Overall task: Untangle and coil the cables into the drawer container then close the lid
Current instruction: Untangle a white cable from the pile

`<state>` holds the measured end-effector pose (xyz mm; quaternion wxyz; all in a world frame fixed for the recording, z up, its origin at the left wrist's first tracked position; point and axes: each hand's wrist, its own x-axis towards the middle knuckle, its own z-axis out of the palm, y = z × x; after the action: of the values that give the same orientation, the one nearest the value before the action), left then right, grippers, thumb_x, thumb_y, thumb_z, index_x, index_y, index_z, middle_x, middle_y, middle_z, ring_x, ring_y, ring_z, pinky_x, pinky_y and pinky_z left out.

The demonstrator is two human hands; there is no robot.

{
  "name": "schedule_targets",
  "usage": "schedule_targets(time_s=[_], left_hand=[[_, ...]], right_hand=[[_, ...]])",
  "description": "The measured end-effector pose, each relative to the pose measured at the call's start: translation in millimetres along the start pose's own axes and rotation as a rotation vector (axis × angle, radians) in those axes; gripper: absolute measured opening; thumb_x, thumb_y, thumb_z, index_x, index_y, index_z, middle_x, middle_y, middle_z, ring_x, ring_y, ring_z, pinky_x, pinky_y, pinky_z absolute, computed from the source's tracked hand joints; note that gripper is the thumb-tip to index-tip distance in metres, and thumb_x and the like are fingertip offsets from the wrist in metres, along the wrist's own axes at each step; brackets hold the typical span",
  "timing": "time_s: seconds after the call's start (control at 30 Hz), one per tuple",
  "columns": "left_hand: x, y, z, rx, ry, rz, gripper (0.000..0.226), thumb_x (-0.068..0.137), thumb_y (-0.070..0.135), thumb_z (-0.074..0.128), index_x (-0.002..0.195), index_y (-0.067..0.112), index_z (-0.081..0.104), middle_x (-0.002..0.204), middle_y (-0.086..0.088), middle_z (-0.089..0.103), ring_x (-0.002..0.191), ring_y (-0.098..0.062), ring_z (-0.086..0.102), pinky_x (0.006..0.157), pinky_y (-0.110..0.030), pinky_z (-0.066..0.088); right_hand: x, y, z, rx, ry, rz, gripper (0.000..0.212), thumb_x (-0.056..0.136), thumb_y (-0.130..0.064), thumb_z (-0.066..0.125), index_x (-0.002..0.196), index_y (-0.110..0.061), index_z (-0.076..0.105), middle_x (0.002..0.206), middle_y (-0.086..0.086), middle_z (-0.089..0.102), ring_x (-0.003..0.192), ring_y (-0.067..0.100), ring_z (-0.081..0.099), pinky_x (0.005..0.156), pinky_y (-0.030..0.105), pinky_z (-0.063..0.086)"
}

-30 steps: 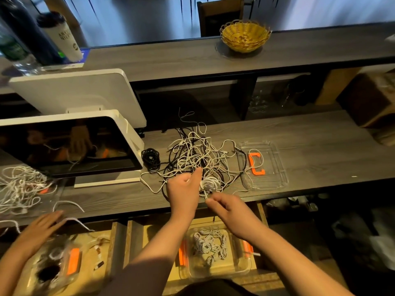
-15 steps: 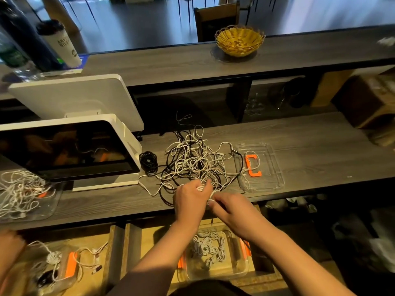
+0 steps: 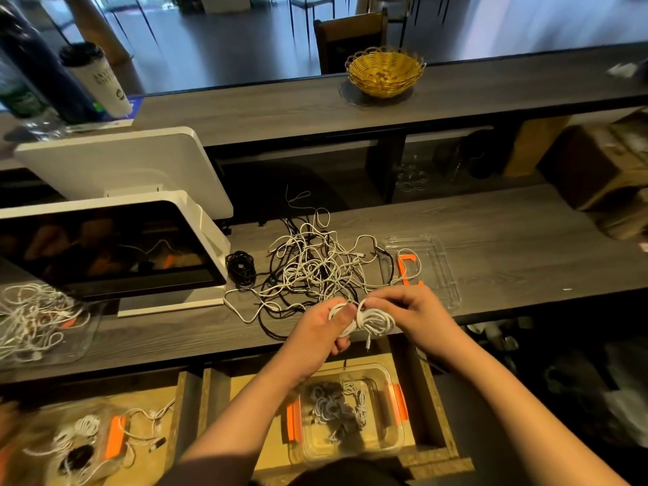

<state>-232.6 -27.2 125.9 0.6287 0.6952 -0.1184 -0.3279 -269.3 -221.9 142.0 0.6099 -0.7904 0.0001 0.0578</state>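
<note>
Both hands grip one white cable coil (image 3: 373, 320) — left hand (image 3: 324, 331) thumb-clamped on it; right hand (image 3: 408, 315) pinching beside.

The person's 2 forearms are bare, a dark sleeve (image 3: 210, 471) covering the left upper arm.
</note>
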Motion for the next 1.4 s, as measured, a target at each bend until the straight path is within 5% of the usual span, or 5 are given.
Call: schedule_targets(time_s=[0.2, 0.4, 0.8, 1.1, 1.4], left_hand=[[-8, 7, 0, -0.513, -0.233, -0.041, 0.025, 0.093, 0.024, 0.059, 0.105, 0.004, 0.05, 0.06, -0.001, 0.05, 0.052, -0.011, 0.045, 0.059, -0.026, 0.039], [-10, 15, 18, -0.717, -0.015, 0.016, 0.017, 0.099, 0.021, 0.056, 0.106, 0.005, 0.056, 0.066, -0.004, 0.052, 0.06, -0.013, 0.05, 0.064, -0.026, 0.042], [-7, -4, 37, 0.024, 0.594, 0.183, 0.007, 0.093, 0.025, 0.069, 0.087, 0.021, 0.068, 0.08, 0.002, 0.07, 0.074, -0.016, 0.063, 0.068, -0.031, 0.05], [-10, -8, 30, 0.526, 0.535, 0.157, 0.008, 0.092, 0.033, 0.071, 0.088, 0.026, 0.069, 0.08, 0.013, 0.065, 0.078, -0.001, 0.058, 0.065, -0.018, 0.041], [-16, 15, 28, 0.704, 0.113, 0.067, 0.005, 0.093, 0.026, 0.069, 0.095, 0.03, 0.07, 0.087, 0.014, 0.064, 0.083, -0.004, 0.057, 0.072, -0.027, 0.041]], right_hand=[[-8, -3, -7, 0.296, -0.135, 0.173, 0.03, 0.086, -0.034, 0.06, 0.096, -0.01, 0.075, 0.081, 0.006, 0.069, 0.073, 0.018, 0.061, 0.068, 0.025, 0.05], [-13, 5, 15, 0.311, -0.098, 0.169, 0.034, 0.089, -0.047, 0.063, 0.089, -0.013, 0.069, 0.076, 0.014, 0.05, 0.062, 0.025, 0.038, 0.057, 0.031, 0.033], [-23, -5, 19, -0.233, -0.12, 0.106, 0.029, 0.102, -0.029, 0.05, 0.086, -0.012, 0.067, 0.071, 0.007, 0.059, 0.064, 0.019, 0.052, 0.067, 0.04, 0.047], [-35, -20, 10, -0.429, -0.118, 0.073, 0.022, 0.099, -0.028, 0.052, 0.084, -0.018, 0.064, 0.074, 0.003, 0.064, 0.068, 0.018, 0.058, 0.068, 0.043, 0.048], [-29, -18, -15, -0.593, 0.028, -0.179, 0.014, 0.093, -0.033, 0.064, 0.097, -0.022, 0.072, 0.085, -0.008, 0.068, 0.078, 0.007, 0.062, 0.07, 0.032, 0.053]])
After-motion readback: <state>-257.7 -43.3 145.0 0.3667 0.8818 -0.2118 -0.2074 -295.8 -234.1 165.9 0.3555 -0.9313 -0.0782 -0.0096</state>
